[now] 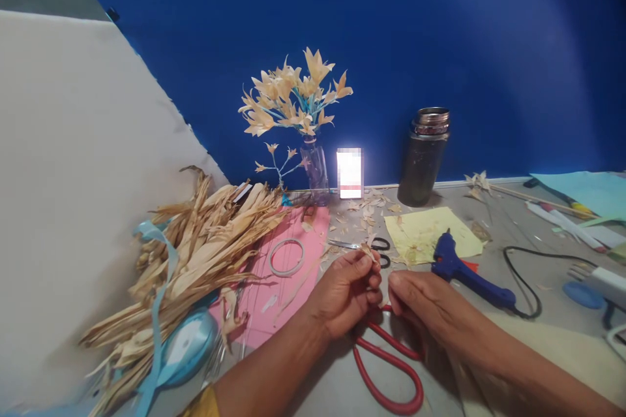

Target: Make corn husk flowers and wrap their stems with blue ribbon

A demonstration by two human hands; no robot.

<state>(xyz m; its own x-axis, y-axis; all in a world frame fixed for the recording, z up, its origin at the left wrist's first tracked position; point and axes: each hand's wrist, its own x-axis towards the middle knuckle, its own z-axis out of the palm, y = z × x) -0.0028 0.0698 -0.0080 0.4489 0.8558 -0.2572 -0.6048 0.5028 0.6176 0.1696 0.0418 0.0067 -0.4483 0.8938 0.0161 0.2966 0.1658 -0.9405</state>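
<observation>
Between the thumb and fingers of my left hand (349, 290) is a small pale piece of dried husk (368, 251). Close beside it, my right hand (423, 299) is closed with the fingertips curled in; whatever it may hold is hidden. Red-handled scissors (388, 374) lie below both hands, their blades covered from view. Just behind my left fingers are small scissors with black handles (382, 244). A large bundle of dried husks (210, 234) lies to the left. Husk flowers (293, 94) on blue stems stand in a glass bottle (316, 169) at the back.
A blue glue gun (467, 273) with a black cord lies right of a yellow paper (430, 231). Pink paper (264, 312) bears a tape roll (286, 257). Blue ribbon (188, 345) sits front left. A dark flask (424, 159) and a bright screen (350, 173) stand at the back.
</observation>
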